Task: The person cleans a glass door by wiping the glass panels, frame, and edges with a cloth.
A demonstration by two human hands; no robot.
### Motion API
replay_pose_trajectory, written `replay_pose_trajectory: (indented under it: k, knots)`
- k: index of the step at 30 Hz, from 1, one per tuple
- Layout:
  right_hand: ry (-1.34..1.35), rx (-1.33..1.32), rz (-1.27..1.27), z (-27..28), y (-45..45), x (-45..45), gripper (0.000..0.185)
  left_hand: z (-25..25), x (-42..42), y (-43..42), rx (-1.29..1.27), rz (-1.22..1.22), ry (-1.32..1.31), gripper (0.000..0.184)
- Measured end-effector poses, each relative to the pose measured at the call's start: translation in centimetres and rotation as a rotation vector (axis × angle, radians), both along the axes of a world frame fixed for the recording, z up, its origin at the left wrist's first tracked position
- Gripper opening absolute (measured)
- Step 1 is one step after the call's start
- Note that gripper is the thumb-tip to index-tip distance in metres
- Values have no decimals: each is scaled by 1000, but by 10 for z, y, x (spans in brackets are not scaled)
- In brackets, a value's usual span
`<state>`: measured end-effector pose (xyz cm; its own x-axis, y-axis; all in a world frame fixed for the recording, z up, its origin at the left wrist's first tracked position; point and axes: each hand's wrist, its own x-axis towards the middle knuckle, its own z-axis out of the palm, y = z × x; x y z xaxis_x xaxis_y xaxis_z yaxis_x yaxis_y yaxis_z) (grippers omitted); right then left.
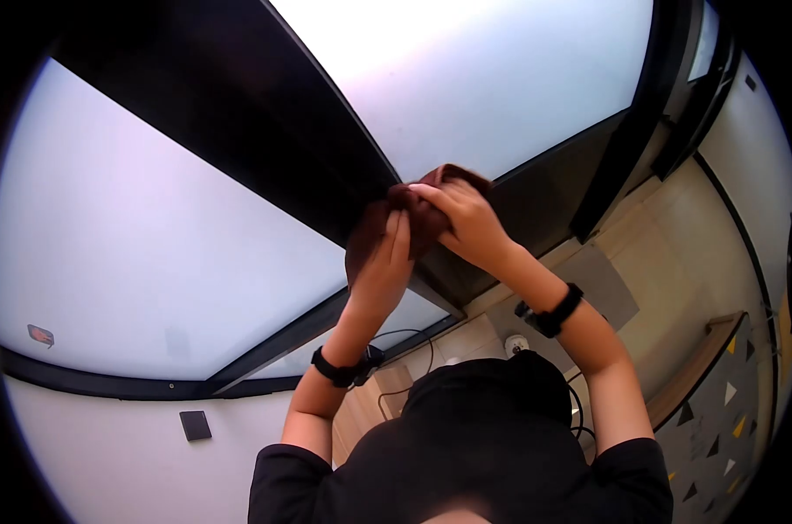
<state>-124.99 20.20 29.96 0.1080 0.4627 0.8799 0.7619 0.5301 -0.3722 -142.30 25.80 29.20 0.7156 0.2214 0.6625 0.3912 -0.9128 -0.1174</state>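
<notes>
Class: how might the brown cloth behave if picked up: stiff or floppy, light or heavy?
The brown cloth is probably floppy, since it bunches between the left hand and right hand. It seems likely light, as its folded edge looks thin.

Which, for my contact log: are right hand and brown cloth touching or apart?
Touching: head view shows the right hand, thumb lying over the brown cloth.

Cloth (426,230) sitting under left hand (382,278) and right hand (473,223), just by frame post (256,131). Post running between left pane (142,236) and right pane (518,79). Wall plate (196,425) hanging out below left pane, board (719,428) sitting far right.
</notes>
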Motion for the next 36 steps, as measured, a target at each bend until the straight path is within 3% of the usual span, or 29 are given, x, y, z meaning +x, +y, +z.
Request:
replay_pose_trajectory:
  k: [2,4,7,10,12,14,15,17,20,22,30,36]
  knots:
    - [-117,-157,-33,-27,20,3,39,-11,6,1,-37,69,94,56]
    - [-108,-89,-37,-23,26,7,30,-11,18,-2,160,136,-32,55]
    - [-49,-322,22,-21,36,13,15,-7,22,-8,71,250,25,52]
    - [56,-508,152,-15,40,23,15,-10,30,-7,94,247,-30,49]
    - [2,-499,157,-10,39,29,19,-12,34,-10,129,281,-55,51]
    - [383,-985,401,5,37,41,23,-11,42,-8,-113,179,-144,53]
    - [547,-1002,585,0,43,45,24,-9,44,-12,-115,211,-155,53]
    - [638,-1021,654,-23,58,55,24,4,49,-11,-219,122,-162,52]
    - [845,-1023,805,-57,72,49,22,-1,53,-2,-164,108,-136,48]
    - [1375,-1036,917,-63,66,41,20,-2,59,-3,-165,137,-168,43]
    - [1386,-1005,988,-78,61,34,22,-8,80,1,-160,238,-289,23]
    - [1772,-788,918,-92,43,14,26,-10,100,8,-106,327,-202,24]
